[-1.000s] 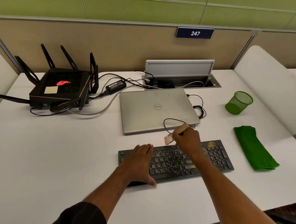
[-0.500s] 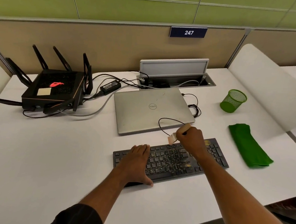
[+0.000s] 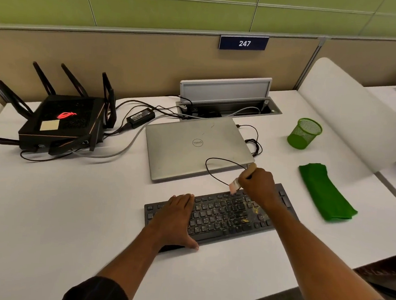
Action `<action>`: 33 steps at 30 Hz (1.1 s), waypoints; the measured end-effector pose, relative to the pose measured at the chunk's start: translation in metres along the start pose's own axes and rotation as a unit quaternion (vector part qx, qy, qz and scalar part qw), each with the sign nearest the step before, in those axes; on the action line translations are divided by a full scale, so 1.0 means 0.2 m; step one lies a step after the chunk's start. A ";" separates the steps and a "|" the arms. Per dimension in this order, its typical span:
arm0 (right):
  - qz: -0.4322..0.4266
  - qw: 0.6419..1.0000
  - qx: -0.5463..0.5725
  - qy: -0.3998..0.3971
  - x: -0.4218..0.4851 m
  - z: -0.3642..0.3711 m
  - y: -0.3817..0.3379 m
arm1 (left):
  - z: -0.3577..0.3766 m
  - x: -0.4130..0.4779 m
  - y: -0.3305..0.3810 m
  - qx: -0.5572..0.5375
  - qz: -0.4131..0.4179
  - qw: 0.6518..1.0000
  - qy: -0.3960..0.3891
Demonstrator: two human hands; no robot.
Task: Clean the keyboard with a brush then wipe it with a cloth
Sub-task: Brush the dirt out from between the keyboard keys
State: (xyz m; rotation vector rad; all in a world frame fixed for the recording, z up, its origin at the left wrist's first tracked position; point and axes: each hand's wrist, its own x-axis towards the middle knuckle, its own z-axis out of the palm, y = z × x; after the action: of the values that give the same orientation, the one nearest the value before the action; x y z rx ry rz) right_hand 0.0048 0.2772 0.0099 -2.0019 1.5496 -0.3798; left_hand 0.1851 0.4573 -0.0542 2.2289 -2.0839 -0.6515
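Now, keyboard (image 3: pixel 222 218): black, lying slightly skewed on the white counter (image 3: pixel 71 211), just in front of the closed laptop (image 3: pixel 192 147).
Crumbs (image 3: pixel 256 210): yellowish bits are scattered over the keys right of centre, thickest close to my right wrist.
Left hand (image 3: pixel 176 216): it lies flat on the keyboard's left end, fingers straight and together, thumb along the near edge. It presses down and grips nothing.
Right hand (image 3: pixel 257 185): my fingers are curled round the brush's wooden handle, above the far edge of the keyboard.
Brush (image 3: pixel 234 185): the bristles point down and to the left at the top row of keys. I cannot tell whether they touch.
Cloth (image 3: pixel 325 191): green and folded, it sits on the counter well to the right of the keyboard, with neither hand on it.
Cable (image 3: pixel 210 171): a thin black loop runs over the laptop's near corner and passes just beside the bristles.
Stage: I judge this to be the brushing part, with plenty of crumbs to clear and the wipe not yet begun.
Risk, scatter: a hard flick away from me would throw crumbs onto the laptop lid, and a downward jab would push them between the keys.
Risk, snag: the bristles or my knuckles could catch the cable loop and drag it across the keys.
Risk, slip: if my left palm eases off, a sideways stroke could skid the keyboard.
Risk, missed keys: the keys under my left hand are covered, so I could skip them unless I move it.
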 end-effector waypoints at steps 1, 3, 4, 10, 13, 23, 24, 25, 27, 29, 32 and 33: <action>0.007 1.000 -0.007 0.003 0.00 0.00 0.02 | 0.00 0.00 0.00 0.001 0.000 1.000 0.000; 0.025 0.999 -0.014 0.020 0.00 -0.03 0.05 | 0.01 0.01 0.00 0.003 0.000 1.000 -0.001; 0.032 0.999 -0.019 0.026 0.00 -0.04 0.06 | 0.01 0.01 -0.01 0.005 0.000 1.000 -0.002; 0.019 0.999 0.008 0.044 0.03 -0.08 0.05 | 0.02 0.05 0.03 0.015 0.009 1.000 -0.005; 0.003 1.000 -0.011 0.024 0.03 -0.07 0.06 | 0.01 0.10 0.09 0.021 0.019 1.000 -0.006; 0.022 0.999 -0.010 0.047 0.03 -0.18 0.15 | 0.02 0.21 0.18 0.037 0.036 0.999 -0.016; 0.018 0.999 0.004 0.045 0.04 -0.18 0.15 | 0.02 0.21 0.19 0.036 0.038 0.999 -0.016; 0.015 0.999 0.010 0.040 0.05 -0.18 0.15 | 0.02 0.23 0.20 0.036 0.040 0.998 -0.015; 0.013 1.000 0.008 0.021 0.06 -0.16 0.16 | 0.02 0.25 0.23 0.039 0.045 0.998 -0.016; 0.008 1.000 -0.005 0.018 0.06 -0.16 0.17 | 0.02 0.26 0.25 0.040 0.050 0.998 -0.019; 0.021 0.999 -0.013 0.027 0.07 -0.20 0.21 | 0.02 0.29 0.27 0.039 0.055 0.997 -0.021; 0.026 0.999 -0.014 0.029 0.07 -0.21 0.22 | 0.02 0.30 0.28 0.041 0.057 0.997 -0.022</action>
State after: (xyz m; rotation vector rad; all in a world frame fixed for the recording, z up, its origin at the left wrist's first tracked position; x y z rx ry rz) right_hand -0.0487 0.2447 0.0162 -1.9824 1.6478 -0.4015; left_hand 0.1326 0.3956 -0.0586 2.1340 -2.2783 -0.6234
